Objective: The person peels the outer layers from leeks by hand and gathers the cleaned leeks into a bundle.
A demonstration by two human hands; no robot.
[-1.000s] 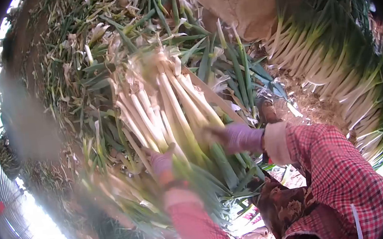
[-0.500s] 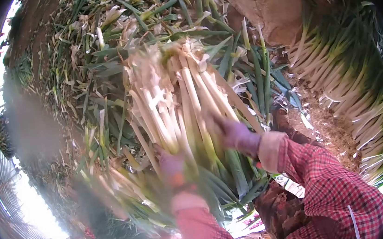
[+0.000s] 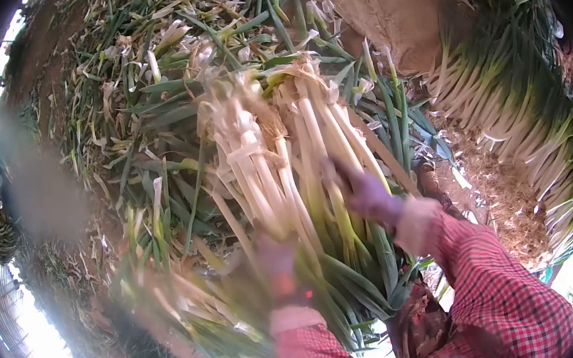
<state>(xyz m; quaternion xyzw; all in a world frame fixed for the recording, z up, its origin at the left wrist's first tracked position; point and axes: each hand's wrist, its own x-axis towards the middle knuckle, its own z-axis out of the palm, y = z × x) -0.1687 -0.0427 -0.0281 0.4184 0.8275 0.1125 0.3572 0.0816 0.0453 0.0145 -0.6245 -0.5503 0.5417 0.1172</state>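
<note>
A thick bunch of long green onions (image 3: 258, 175) lies before me, white stalks and dry, stringy root ends pointing away, green leaves toward me. My left hand (image 3: 277, 253), smeared by motion, is closed around the lower stalks on the left side of the bunch. On the right side, my right hand (image 3: 372, 198) lies over several stalks, its fingers bent across them and the fingertips partly hidden. Both hands look purple, and both arms wear red checked sleeves. Loose peeled skins cling around the root ends.
Trimmed leaves and peelings (image 3: 118, 106) cover the ground at the left and back. A long row of green onions (image 3: 502, 107) lies at the right, beside bare soil (image 3: 387, 7). More stalks (image 3: 186, 287) lie at the lower left, blurred.
Both hands and the bunch have shifted slightly to the right. The left hand has also come a little nearer to me, and a root end now shows between the bunch's two halves.
</note>
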